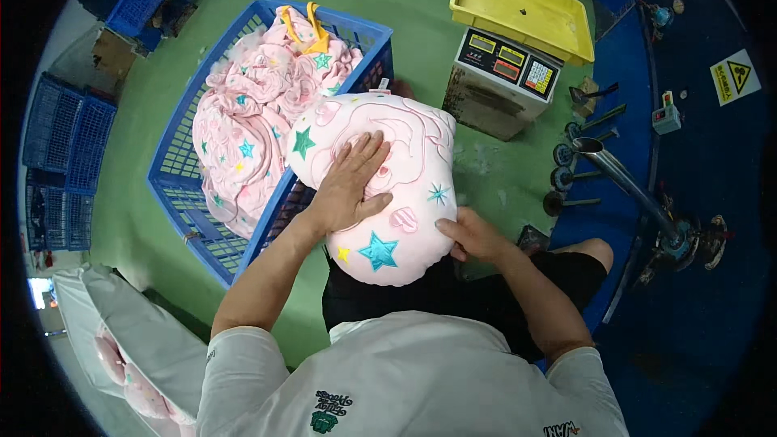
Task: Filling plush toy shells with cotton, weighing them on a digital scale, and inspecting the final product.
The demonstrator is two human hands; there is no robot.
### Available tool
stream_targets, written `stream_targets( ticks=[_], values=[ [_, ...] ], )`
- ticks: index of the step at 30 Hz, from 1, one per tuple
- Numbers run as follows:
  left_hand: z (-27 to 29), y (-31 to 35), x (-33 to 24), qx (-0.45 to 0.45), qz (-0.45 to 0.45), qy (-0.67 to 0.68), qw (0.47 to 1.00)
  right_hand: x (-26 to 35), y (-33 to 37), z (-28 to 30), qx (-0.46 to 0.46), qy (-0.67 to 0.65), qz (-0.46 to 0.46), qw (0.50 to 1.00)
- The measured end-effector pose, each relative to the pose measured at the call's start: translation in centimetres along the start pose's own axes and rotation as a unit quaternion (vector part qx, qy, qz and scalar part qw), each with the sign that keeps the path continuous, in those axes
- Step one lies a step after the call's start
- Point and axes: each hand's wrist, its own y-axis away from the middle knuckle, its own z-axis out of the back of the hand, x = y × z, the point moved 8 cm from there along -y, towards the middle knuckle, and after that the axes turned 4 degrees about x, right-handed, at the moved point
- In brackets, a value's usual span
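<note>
A plump pink plush cushion (413, 146) with stitched outlines, teal stars and a striped heart rests over my lap. My left hand (354, 182) lies flat on its front, fingers spread. At the cushion's lower right edge, my right hand (476, 235) grips the rim, thumb on top and fingers partly hidden beneath. Just left of the cushion stands a blue plastic crate (174, 194), heaped with limp pink plush covers (243, 125) bearing similar stars. A yellow strap (314, 36) lies on the heap.
A scale (502, 81) with a yellow tray (518, 8) on it stands ahead right. From the blue machine at right a metal nozzle (623, 174) juts out, near several round-ended rods. A pale sack (137, 340) with pink plush pieces sits at lower left. Blue crates (69, 133) are stacked far left.
</note>
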Motion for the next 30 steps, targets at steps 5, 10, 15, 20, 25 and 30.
stream_targets(
  ticks=[5, 10, 15, 20, 25, 30],
  values=[
    [1.8, 2.7, -1.4, -0.154, 0.069, 0.026, 0.985, 1.3, 0.7, 2.9, -0.196, 0.255, 0.106, 0.941],
    [-2.6, 10.6, 0.8, -0.288, 0.270, 0.550, 0.736, 3.0, 1.9, 2.9, -0.380, 0.234, 0.215, 0.869],
    [-6.1, 11.0, -1.8, -0.180, 0.276, 0.795, 0.510, 4.8, 0.8, 0.6, -0.401, 0.301, 0.189, 0.844],
    [-3.6, 10.7, -0.2, -0.278, 0.262, 0.784, 0.489, 6.5, 0.1, -2.0, -0.283, 0.178, 0.247, 0.909],
    [4.4, 13.1, 4.1, -0.434, 0.242, 0.687, 0.530, 11.1, 1.0, -3.1, -0.321, 0.198, 0.288, 0.880],
    [14.8, 34.9, 8.5, -0.728, 0.208, 0.461, 0.463, 10.2, -2.4, 1.2, -0.248, 0.277, 0.225, 0.901]
  ],
)
